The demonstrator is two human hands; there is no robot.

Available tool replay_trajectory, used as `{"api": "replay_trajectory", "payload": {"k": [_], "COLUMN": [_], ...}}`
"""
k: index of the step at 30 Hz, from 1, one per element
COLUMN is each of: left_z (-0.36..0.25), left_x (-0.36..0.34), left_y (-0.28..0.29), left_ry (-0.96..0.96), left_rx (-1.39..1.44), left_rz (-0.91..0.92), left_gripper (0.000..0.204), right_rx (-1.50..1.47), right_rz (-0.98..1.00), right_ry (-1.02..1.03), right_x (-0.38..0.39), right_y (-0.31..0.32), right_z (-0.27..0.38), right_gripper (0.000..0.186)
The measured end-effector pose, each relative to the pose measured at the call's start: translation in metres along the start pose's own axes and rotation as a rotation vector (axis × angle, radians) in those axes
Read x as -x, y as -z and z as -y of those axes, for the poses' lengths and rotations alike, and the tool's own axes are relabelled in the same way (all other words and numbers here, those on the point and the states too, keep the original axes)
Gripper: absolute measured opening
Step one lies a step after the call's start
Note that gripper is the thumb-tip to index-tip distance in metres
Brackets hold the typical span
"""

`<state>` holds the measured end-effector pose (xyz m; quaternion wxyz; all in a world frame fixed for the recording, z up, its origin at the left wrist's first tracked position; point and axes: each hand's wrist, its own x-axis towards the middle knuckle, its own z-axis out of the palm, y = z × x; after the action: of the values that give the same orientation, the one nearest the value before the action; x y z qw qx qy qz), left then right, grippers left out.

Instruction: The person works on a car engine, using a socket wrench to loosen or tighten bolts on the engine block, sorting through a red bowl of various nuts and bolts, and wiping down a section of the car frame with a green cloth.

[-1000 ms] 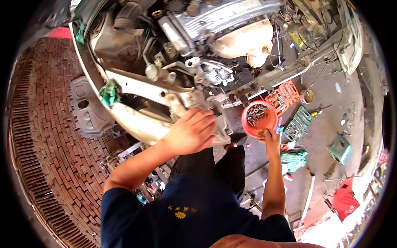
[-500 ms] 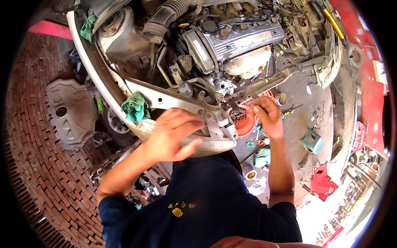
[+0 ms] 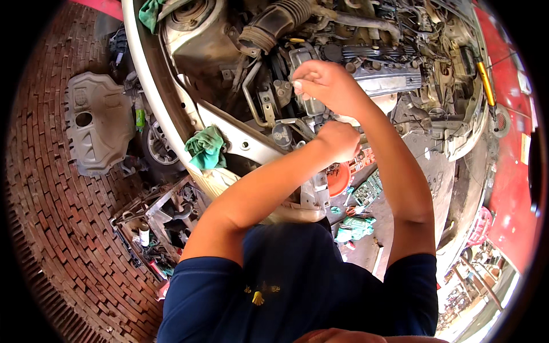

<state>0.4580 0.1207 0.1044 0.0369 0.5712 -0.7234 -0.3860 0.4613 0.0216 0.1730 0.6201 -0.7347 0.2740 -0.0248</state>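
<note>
Over the car's open engine bay, my right hand (image 3: 327,84) is curled with thumb and fingers drawn together. It hovers in front of the engine's end cover (image 3: 299,56) and the ribbed silver valve cover (image 3: 389,77). Whatever it pinches is too small to make out. Below and nearer to me, my left hand (image 3: 338,141) is closed near the front of the engine, beside a round dark cap (image 3: 281,135). Its fingertips are mostly turned away, so anything in them is hidden. My right forearm passes just right of the left hand.
A green cloth (image 3: 206,147) lies on the pale fender edge. Under the car's front are an orange-red basin (image 3: 338,182) and a tool case (image 3: 368,190). A grey moulded cover (image 3: 97,124) rests on the bricks at left. A yellow strut (image 3: 486,83) stands at right.
Both hands have moved further in over the engine: the left rightward and up from the fender, the right up and leftward. The left hand's spread fingers have closed. My view has shifted.
</note>
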Motion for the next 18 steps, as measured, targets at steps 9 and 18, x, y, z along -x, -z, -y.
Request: {"api": "replay_trajectory", "payload": {"k": [9,18], "left_z": [0.010,0.026], "left_x": [-0.011,-0.037], "left_y": [-0.023,-0.029], "left_ry": [0.081,-0.294], "left_rx": [0.209,0.384], "left_rz": [0.074,0.044], "left_gripper": [0.043,0.044], "right_rx": [0.451,0.811], "right_rz": [0.143,0.266], "right_ry": [0.075,0.063], "right_x": [-0.059,-0.086], "right_y": [-0.043,-0.069], "right_z": [-0.032,-0.058], "right_gripper": [0.023,0.018]}}
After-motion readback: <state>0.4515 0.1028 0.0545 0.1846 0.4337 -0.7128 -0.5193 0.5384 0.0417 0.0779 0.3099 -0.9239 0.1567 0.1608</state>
